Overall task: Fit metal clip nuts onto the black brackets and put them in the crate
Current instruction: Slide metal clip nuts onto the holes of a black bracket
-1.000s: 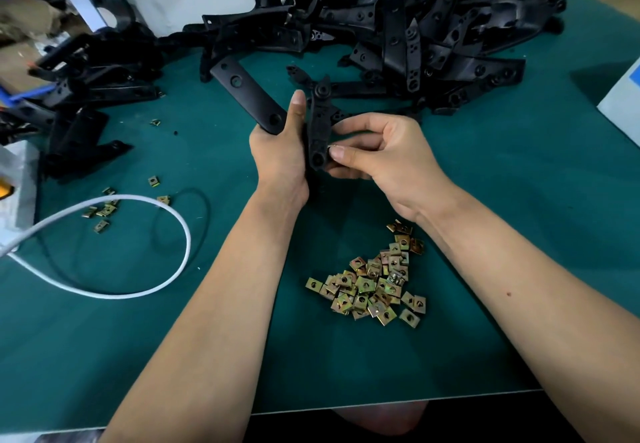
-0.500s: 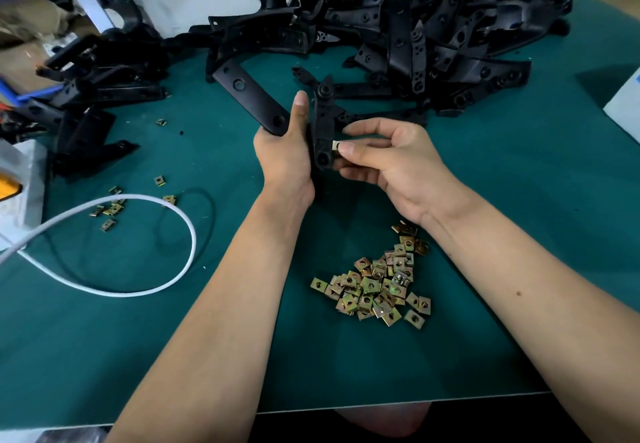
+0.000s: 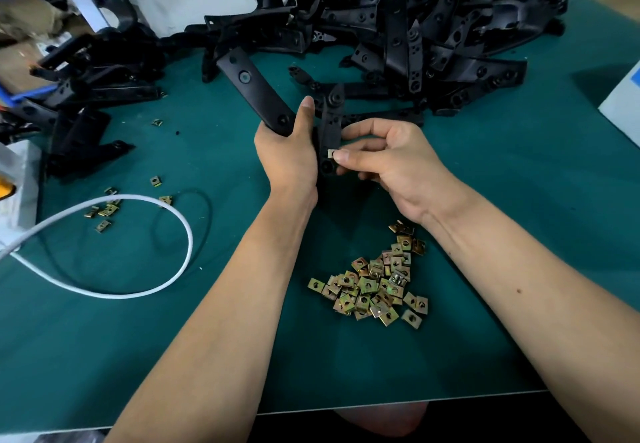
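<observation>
Seating the clip nut [image 3: 331, 153] squarely is the job here: the right hand [image 3: 391, 165] pinches it at the edge of the black bracket [image 3: 329, 131], which the left hand [image 3: 289, 151] grips upright above the table [image 3: 519, 234]. Best to hold the bracket still, line the nut up with the hole just below, and push straight on. Spare nuts [image 3: 375, 286] lie close by; no crate shows.

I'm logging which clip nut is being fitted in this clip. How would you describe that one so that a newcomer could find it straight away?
Start at the green table, where the left hand grips a black bracket upright. The clip nut sits on that bracket's lower end, pinched by the right hand. Unlike the loose clip nuts lying flat nearer the person, it is off the table.
</observation>
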`<state>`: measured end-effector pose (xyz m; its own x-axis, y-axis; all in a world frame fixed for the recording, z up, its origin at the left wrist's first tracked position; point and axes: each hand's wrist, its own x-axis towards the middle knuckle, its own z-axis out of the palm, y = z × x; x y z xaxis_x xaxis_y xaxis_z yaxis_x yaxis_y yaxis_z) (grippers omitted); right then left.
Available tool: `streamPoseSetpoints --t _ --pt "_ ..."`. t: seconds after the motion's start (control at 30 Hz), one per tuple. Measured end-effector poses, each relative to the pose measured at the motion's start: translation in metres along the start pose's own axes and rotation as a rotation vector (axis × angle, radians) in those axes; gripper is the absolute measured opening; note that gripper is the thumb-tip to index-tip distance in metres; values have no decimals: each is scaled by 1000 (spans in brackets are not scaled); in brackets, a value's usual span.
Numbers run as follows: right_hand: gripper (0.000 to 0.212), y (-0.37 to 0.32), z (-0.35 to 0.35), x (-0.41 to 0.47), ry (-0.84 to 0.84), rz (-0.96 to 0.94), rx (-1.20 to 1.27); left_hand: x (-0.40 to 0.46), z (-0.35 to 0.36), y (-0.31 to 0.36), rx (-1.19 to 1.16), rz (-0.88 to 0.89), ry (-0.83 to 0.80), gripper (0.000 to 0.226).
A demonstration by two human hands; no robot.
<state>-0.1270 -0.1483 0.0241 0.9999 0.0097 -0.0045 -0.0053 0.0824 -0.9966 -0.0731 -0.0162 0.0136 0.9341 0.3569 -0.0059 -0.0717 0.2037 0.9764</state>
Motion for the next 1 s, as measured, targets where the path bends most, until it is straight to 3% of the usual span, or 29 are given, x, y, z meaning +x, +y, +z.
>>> streamPoseSetpoints --t 0.37,0.5,0.6,0.7,0.9,1.0 --pt "32 7 1 4 37 -86 -155 -10 6 2 152 313 257 23" --pt "42 -1 -9 6 -25 -76 -277 -10 8 1 171 275 214 27" --pt "35 -12 -34 10 -61 -120 -563 -6 3 0 129 211 195 35" --pt "34 -22 -57 8 -225 -66 -814 1 -3 1 41 141 221 41" --pt "27 -38 -61 0 -563 56 -992 -1 -2 -1 62 140 167 44" --pt "21 -40 -53 -3 -650 88 -1090 0 -3 0 55 131 172 47"
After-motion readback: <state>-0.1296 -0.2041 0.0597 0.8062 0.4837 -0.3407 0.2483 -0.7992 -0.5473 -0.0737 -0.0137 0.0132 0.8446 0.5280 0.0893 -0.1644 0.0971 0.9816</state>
